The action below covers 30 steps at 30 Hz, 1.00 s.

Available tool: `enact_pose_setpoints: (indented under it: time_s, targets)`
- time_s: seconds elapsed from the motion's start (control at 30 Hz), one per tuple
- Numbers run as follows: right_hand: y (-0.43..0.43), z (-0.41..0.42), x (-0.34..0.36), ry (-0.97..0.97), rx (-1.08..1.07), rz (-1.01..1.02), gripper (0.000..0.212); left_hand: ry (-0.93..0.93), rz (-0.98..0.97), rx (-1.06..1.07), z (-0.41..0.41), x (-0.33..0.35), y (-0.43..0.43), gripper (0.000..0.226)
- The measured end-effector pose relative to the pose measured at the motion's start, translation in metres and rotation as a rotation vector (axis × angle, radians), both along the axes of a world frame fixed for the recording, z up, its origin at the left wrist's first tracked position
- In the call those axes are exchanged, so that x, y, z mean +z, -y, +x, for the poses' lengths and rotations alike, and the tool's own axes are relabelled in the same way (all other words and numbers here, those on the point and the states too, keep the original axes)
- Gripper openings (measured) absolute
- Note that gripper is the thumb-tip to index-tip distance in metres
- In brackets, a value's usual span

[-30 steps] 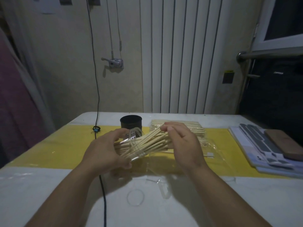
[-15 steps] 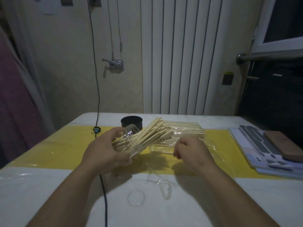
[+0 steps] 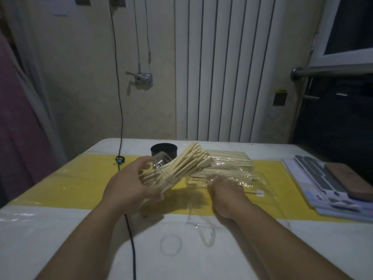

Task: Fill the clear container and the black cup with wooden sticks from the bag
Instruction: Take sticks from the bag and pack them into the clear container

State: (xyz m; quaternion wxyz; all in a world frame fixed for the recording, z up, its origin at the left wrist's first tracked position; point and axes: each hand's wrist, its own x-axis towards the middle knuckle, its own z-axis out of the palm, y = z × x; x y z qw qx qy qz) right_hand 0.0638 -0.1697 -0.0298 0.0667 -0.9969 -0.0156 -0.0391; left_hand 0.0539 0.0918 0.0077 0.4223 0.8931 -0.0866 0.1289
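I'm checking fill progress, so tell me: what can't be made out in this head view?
Head view:
- Inside of the black cup: dark, partly behind the clear container.
- Fingertips of the right hand: veiled by the crinkled bag; grip unclear.
- Base of the clear container: covered by the left hand.

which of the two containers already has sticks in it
The clear container, tilted in the left hand, with wooden sticks poking out of its mouth. The black cup stands upright behind it with no sticks showing.
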Motion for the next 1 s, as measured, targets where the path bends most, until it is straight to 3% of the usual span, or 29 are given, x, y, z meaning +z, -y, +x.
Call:
enact_pose_setpoints:
  time_s: [0.13,0.4,0.63,0.77,1.0]
  targets:
    - [-0.002,0.013,0.002,0.127,-0.036,-0.121,0.043,-0.005,-0.005,0.000,0.000,0.001,0.000,0.095]
    - [-0.007,0.032,0.001,0.110,-0.021,-0.219,0.046,-0.030,-0.023,0.009,-0.002,0.001,0.000,0.094]
    - [-0.007,0.039,0.009,0.109,-0.030,-0.080,0.023,-0.031,-0.023,0.003,-0.003,0.002,0.001,0.099]
    - [-0.005,0.038,0.011,0.012,-0.021,-0.040,0.032,-0.026,-0.013,0.002,-0.003,0.002,0.001,0.102]
    - [-0.005,0.031,0.010,0.090,-0.058,-0.040,0.019,-0.016,0.014,0.006,-0.003,0.004,0.002,0.100]
